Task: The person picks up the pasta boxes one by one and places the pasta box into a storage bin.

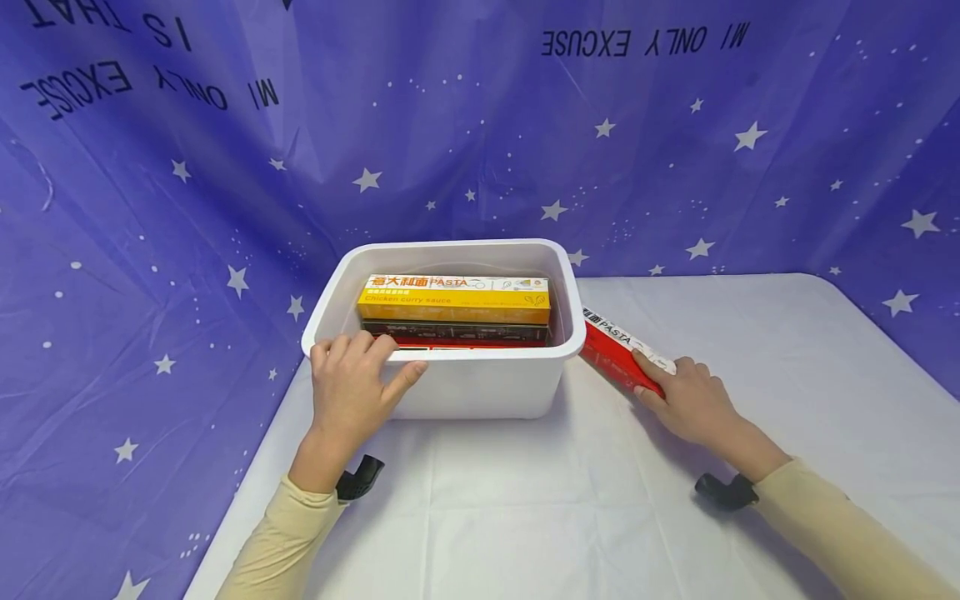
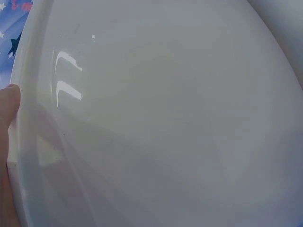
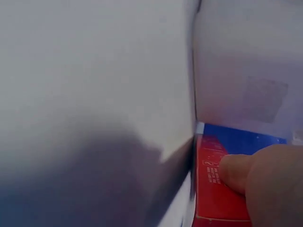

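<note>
A white plastic bin point(image 1: 480, 387) stands on the white-covered table. My left hand point(image 1: 348, 387) grips its near rim at the left corner, fingers over the edge and thumb outside; the left wrist view shows mostly the bin's wall point(image 2: 165, 118). Right of the bin, my right hand point(image 1: 690, 400) holds the near end of a red and white pasta box point(image 1: 611, 354). That box slants toward the bin, whose right corner hides its far end. In the right wrist view, the thumb point(image 3: 236, 170) presses against the box's red side.
Inside the bin lie a yellow pasta box point(image 1: 453, 307) labelled chicken curry sauce, a dark box point(image 1: 453, 332) and something red, mostly hidden by the near rim. A purple star-printed cloth point(image 1: 465, 125) hangs behind and to the left. The white tabletop point(image 1: 787, 358) extends to the right.
</note>
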Action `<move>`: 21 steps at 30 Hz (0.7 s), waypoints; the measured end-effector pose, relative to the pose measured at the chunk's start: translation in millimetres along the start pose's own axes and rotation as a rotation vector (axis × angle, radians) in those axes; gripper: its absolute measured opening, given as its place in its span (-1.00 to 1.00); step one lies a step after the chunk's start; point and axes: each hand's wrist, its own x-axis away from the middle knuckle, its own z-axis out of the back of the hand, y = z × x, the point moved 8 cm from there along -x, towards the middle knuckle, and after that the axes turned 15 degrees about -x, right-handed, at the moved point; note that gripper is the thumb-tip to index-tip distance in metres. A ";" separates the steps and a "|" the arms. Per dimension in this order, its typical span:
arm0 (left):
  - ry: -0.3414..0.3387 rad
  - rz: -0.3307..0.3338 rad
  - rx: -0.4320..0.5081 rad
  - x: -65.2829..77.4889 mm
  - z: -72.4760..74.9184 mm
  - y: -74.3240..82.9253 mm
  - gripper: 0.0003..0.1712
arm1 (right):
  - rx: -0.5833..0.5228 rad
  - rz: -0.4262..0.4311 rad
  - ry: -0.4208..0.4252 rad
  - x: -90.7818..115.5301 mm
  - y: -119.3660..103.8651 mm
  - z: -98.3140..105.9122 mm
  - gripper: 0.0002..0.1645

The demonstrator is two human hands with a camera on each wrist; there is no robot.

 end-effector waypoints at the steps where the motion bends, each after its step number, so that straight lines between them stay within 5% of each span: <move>1: -0.002 0.000 -0.001 0.0 -0.2 -0.1 0.00 | 0.007 0.005 -0.001 0.1 0.6 3.2 -0.22; 21: -0.004 0.007 0.006 0.3 -1.3 -1.0 -0.01 | 0.092 0.019 -0.018 -11.0 2.4 80.6 -0.22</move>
